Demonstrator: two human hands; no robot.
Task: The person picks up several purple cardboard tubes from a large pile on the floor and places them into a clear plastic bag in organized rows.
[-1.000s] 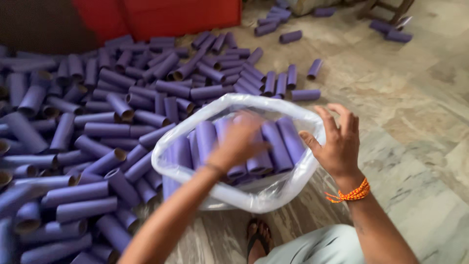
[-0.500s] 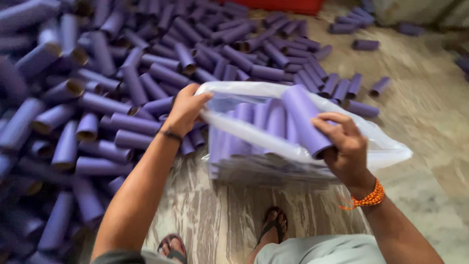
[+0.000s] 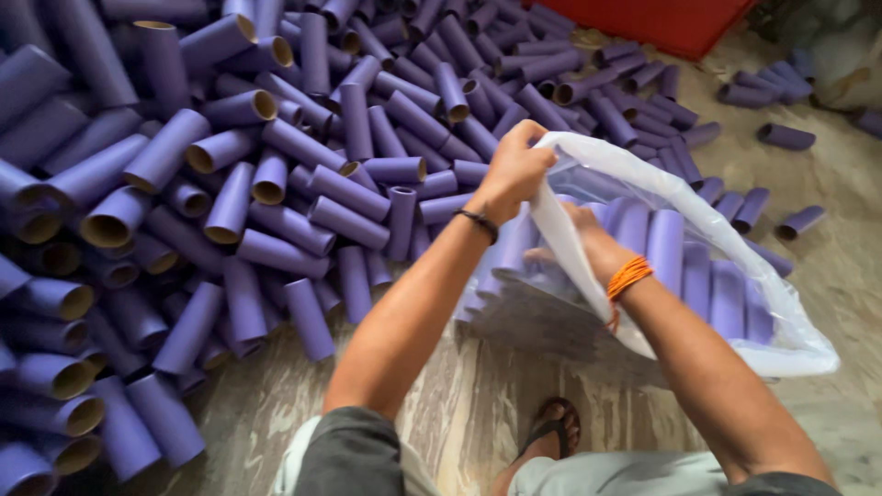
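Observation:
A clear plastic bag (image 3: 707, 230) lies on the floor, packed with several purple cardboard tubes (image 3: 663, 241). My left hand (image 3: 516, 168) grips the bag's rim and lifts it up at the near edge. My right hand (image 3: 581, 231) reaches inside the bag mouth, its fingers hidden behind the plastic, with an orange thread band on its wrist. A dark band circles my left wrist.
A large heap of loose purple tubes (image 3: 230, 174) covers the floor to the left and back. More tubes (image 3: 781, 138) lie scattered at the right. A red box (image 3: 661, 23) stands at the back. My sandalled foot (image 3: 554, 432) rests on the marbled floor below the bag.
My left hand has risen from the bag's left side and now pulls the rim up. My right hand has moved from the bag's outer edge into its mouth. The view has shifted left.

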